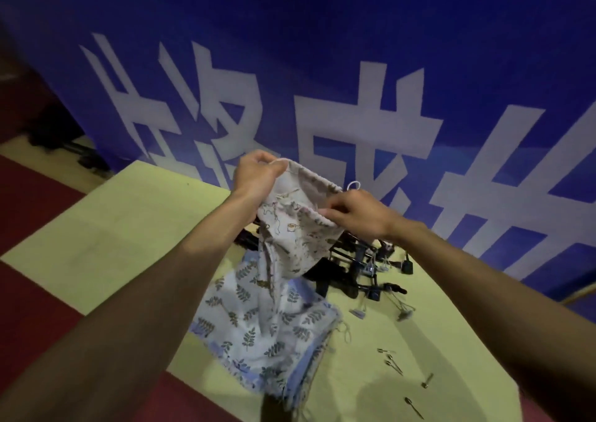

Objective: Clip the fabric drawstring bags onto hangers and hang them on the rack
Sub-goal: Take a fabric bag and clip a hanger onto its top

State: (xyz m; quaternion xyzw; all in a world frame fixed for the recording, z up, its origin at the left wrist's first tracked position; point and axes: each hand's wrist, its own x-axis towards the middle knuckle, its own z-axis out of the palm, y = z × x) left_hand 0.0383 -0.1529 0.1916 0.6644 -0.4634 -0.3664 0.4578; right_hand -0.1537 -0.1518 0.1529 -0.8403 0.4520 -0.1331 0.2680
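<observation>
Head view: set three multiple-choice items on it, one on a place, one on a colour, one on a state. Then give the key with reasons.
1. Where does the heap of black clip hangers lie?
A. on the pale yellow tabletop
B. on a rack
C. on a chair

2. What colour is the big backdrop banner?
A. red with black characters
B. blue with white characters
C. plain green

3. How is the beige printed fabric drawstring bag placed?
A. flat on the table
B. clipped to a hanger
C. held up by the left hand and right hand

Key:
1 A, the hangers rest on the tabletop beyond the leaf-print bags.
2 B, blue with white strokes fills the background.
3 C, both hands pinch the rim of its mouth, and no hanger is on it.
</observation>
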